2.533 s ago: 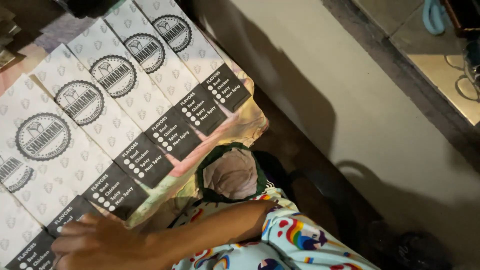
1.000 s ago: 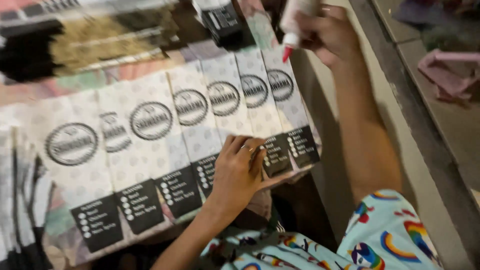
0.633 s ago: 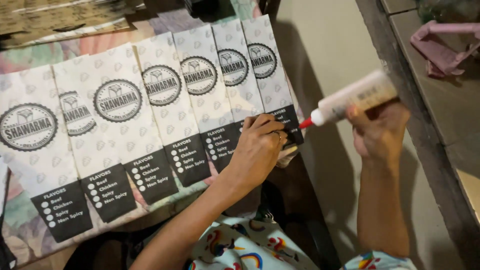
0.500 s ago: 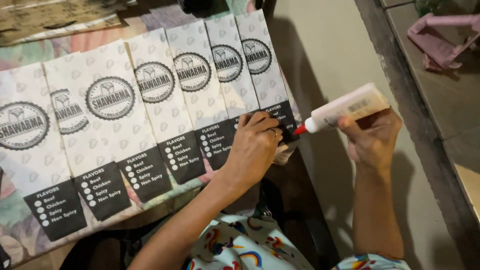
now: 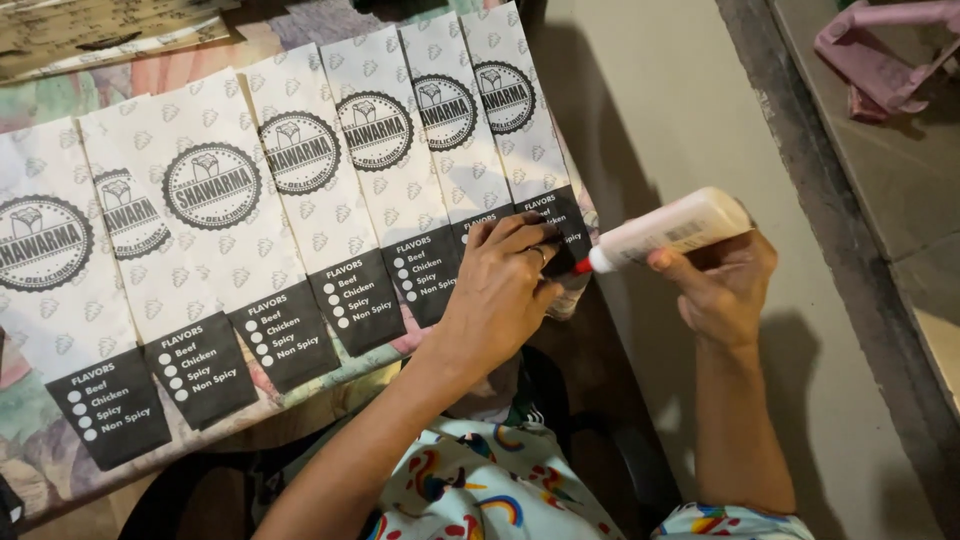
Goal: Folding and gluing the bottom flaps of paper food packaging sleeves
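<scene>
Several white printed paper sleeves [image 5: 300, 210] with black bottom panels lie overlapped in a row on a table with a patterned cloth [image 5: 30, 430]. My left hand [image 5: 500, 290] presses flat on the lower end of the rightmost sleeve [image 5: 515, 110], fingers spread over its black panel. My right hand [image 5: 720, 280] grips a white glue bottle [image 5: 670, 228] held sideways. Its red nozzle [image 5: 582, 265] points left and nearly touches the sleeve's edge beside my left fingers.
A stack of printed sheets [image 5: 100, 25] lies at the table's far left. The grey concrete floor [image 5: 680, 110] runs to the right of the table, ending in a raised ledge [image 5: 830, 220]. A pink object [image 5: 880, 50] rests at the top right.
My right hand has brought the glue bottle down from above and turned it sideways, its nozzle moving in to the rightmost sleeve. My left hand has slid onto that sleeve's lower end.
</scene>
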